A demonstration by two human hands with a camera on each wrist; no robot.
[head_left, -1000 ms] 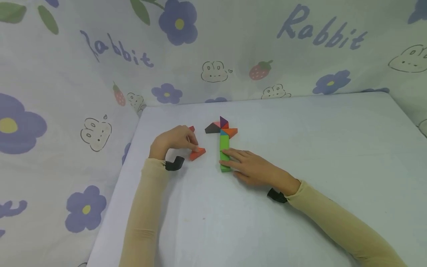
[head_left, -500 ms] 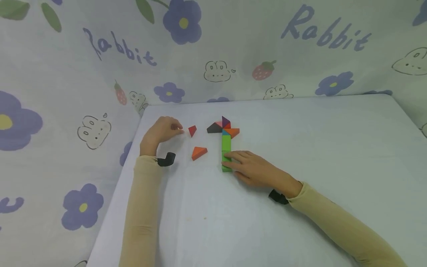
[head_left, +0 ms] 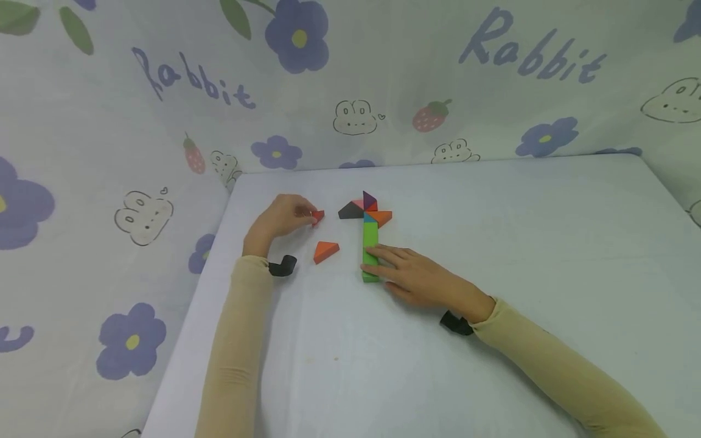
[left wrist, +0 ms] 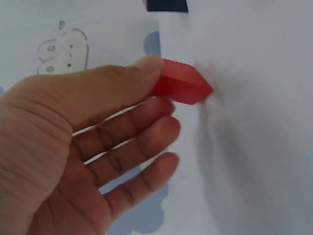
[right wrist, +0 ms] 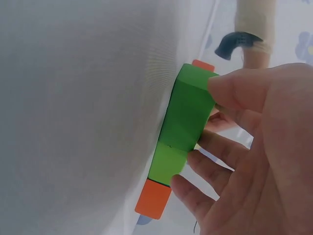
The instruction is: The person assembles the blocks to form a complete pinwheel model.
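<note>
My left hand (head_left: 282, 216) pinches a small red block (left wrist: 183, 83) between thumb and fingertips, at the left of the white table; the left wrist view shows the other fingers spread loosely below. My right hand (head_left: 418, 277) rests on the column of green blocks (head_left: 370, 243), its fingers fairly straight across the top. In the right wrist view its thumb touches the column's near end. Above the column, touching it, lies a cluster with a blue triangle (head_left: 370, 216), an orange block (head_left: 384, 217), a purple triangle (head_left: 369, 199) and a dark grey block (head_left: 351, 210).
A loose orange-red block (head_left: 325, 251) lies between the left hand and the green column. The white table (head_left: 520, 243) extends to the right, and a patterned cloth (head_left: 394, 79) hangs behind and at the left.
My left hand has left the loose orange-red block, swung left, then come back right and taken hold of the small red block. The right hand stays on the green column.
</note>
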